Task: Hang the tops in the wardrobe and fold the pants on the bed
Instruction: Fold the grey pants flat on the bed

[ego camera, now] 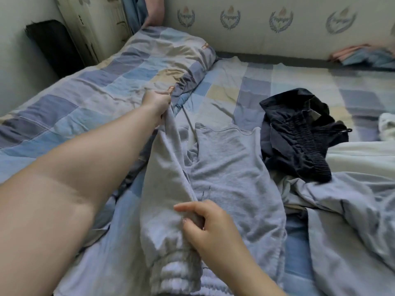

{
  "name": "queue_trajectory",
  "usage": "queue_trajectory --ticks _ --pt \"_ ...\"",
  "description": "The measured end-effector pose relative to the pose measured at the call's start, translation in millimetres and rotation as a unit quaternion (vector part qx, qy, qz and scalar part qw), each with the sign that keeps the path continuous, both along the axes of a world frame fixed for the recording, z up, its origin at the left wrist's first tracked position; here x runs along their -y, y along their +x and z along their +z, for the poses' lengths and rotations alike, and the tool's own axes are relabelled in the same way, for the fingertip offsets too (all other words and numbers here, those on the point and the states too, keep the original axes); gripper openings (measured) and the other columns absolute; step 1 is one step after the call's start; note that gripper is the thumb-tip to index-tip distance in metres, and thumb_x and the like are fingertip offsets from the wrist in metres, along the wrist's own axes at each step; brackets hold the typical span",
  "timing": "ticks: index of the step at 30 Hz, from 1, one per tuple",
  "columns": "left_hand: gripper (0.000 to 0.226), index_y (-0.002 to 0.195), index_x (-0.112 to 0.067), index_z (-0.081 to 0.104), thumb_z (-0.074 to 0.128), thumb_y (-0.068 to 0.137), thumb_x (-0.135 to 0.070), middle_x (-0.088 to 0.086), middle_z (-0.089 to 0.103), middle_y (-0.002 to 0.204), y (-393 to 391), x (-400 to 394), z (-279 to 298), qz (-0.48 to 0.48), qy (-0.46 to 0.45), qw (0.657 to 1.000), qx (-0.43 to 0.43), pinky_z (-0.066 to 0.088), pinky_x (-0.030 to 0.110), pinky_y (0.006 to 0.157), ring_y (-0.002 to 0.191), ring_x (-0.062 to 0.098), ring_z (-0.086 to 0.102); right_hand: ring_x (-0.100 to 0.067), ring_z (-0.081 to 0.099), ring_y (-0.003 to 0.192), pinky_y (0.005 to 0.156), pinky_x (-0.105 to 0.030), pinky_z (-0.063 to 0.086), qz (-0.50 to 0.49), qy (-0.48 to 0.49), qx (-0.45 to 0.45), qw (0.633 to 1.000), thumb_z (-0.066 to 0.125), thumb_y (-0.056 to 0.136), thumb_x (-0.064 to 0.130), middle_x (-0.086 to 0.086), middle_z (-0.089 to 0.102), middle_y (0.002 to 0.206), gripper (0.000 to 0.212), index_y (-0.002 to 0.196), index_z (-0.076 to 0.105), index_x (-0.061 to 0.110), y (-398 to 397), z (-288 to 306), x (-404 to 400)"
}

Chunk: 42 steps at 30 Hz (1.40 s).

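Light grey sweatpants (224,167) lie stretched along the checked bed sheet (252,86). My left hand (157,103) is reached far out and grips the far end of one pant leg. My right hand (205,223) pinches the same leg near the elastic waistband (181,272), close to me. That leg is lifted and folded over toward the other one, which lies flat. A dark navy garment (299,133) with a gathered waistband is crumpled to the right of the sweatpants.
A checked blue quilt (96,86) is bunched on the left half of the bed. A pale grey garment (342,201) and a cream cloth (363,159) lie at right. A padded headboard (256,39) runs along the back; a radiator (92,24) stands at left.
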<state>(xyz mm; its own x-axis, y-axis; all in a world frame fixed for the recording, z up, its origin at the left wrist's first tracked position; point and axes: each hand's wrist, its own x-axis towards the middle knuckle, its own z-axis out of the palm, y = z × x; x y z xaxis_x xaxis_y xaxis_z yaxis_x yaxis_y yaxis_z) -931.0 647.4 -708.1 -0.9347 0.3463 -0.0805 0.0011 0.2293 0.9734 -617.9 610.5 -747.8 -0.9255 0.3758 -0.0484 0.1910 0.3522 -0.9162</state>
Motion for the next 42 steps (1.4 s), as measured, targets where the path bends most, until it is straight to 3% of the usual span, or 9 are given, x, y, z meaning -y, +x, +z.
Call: queue_trajectory --ticks 5,9,11,15,20,25,31,38,42 --pt "0.036 0.126 -0.006 0.058 0.056 0.089 -0.006 0.011 0.060 0.127 64.5 -96.2 -4.1 -0.069 0.000 0.997 -0.033 0.040 0.033 0.107 0.120 0.022 0.054 0.005 0.057 0.081 0.073 -0.008 0.040 -0.080 -0.015 0.033 0.996 0.064 0.084 0.014 0.009 0.060 0.087 0.038 0.090 0.062 0.051 60.3 -10.1 -65.5" --pt "0.022 0.090 -0.027 0.054 0.054 0.090 -0.005 -0.013 0.050 0.083 119.4 -158.8 -25.3 -0.182 -0.049 0.980 -0.065 0.043 0.021 0.084 0.098 0.013 0.049 0.000 0.060 0.093 0.087 -0.010 0.042 -0.145 -0.041 0.130 0.980 0.065 0.083 0.010 0.009 0.065 0.107 0.037 0.098 0.061 0.044 108.6 -42.4 -110.2" --pt "0.019 0.103 -0.021 0.057 0.056 0.091 -0.007 -0.005 0.052 0.089 141.4 -175.2 -49.1 -0.240 -0.106 0.964 -0.034 0.046 0.024 0.083 0.096 0.018 0.051 -0.004 0.060 0.093 0.086 -0.009 0.042 -0.162 -0.069 0.182 0.967 0.066 0.083 0.015 0.006 0.064 0.112 0.037 0.105 0.058 0.043 124.8 -63.4 -118.7" --pt "0.060 0.146 -0.020 0.035 0.059 0.091 -0.011 0.008 0.048 0.128 162.5 -182.9 -93.2 -0.301 -0.141 0.942 0.033 0.052 0.030 0.073 0.077 0.020 0.059 0.004 0.060 0.087 0.064 0.000 0.040 -0.207 -0.166 0.190 0.945 0.070 0.084 0.020 0.016 0.057 0.106 0.038 0.110 0.054 0.043 139.3 -96.5 -119.1" --pt "0.049 0.137 -0.011 0.047 0.057 0.090 -0.006 0.011 0.051 0.136 146.8 -121.6 -120.3 -0.265 -0.140 0.954 -0.023 0.047 0.029 0.084 0.106 0.022 0.059 0.000 0.067 0.089 0.076 -0.012 0.049 -0.223 -0.212 0.150 0.940 0.078 0.076 0.021 0.012 0.063 0.113 0.047 0.114 0.057 0.040 143.4 -113.0 -112.3" --pt "0.035 0.122 -0.003 0.060 0.061 0.088 -0.005 0.017 0.065 0.116 155.1 -28.9 -139.1 -0.222 -0.233 0.944 -0.070 0.042 0.020 0.083 0.103 0.024 0.061 0.013 0.047 0.096 0.076 0.003 0.036 -0.175 -0.091 0.165 0.966 0.077 0.076 0.035 0.015 0.042 0.120 0.066 0.130 0.039 0.043 138.9 -99.2 -100.3" --pt "0.040 0.124 -0.011 0.059 0.068 0.086 -0.021 0.011 0.054 0.128 229.3 69.9 -137.9 -0.194 -0.237 0.944 -0.124 0.035 0.030 0.106 0.123 0.023 0.048 0.000 0.033 0.121 0.098 -0.012 0.027 -0.094 0.014 0.184 0.978 0.076 0.076 0.038 0.007 0.033 0.138 0.090 0.147 0.022 0.033 157.4 -87.7 -72.1" --pt "0.080 0.142 -0.038 0.031 0.074 0.075 -0.048 -0.014 0.007 0.154 312.7 154.4 -149.0 -0.244 -0.209 0.942 -0.101 0.019 0.020 0.108 0.137 -0.002 0.012 -0.010 0.050 0.117 0.092 -0.023 0.041 -0.177 0.122 0.106 0.971 0.065 0.084 0.047 0.007 0.053 0.127 0.059 0.137 0.046 0.031 169.1 -82.3 -51.6" --pt "0.069 0.139 -0.033 0.042 0.074 0.079 -0.023 -0.006 0.012 0.157 322.5 162.4 -153.8 -0.220 -0.250 0.933 -0.139 0.027 0.023 0.105 0.143 0.010 0.018 -0.013 0.050 0.112 0.085 -0.020 0.036 -0.157 0.117 0.134 0.971 0.063 0.084 0.050 0.005 0.049 0.115 0.050 0.130 0.053 0.032 173.0 -90.5 -42.0"
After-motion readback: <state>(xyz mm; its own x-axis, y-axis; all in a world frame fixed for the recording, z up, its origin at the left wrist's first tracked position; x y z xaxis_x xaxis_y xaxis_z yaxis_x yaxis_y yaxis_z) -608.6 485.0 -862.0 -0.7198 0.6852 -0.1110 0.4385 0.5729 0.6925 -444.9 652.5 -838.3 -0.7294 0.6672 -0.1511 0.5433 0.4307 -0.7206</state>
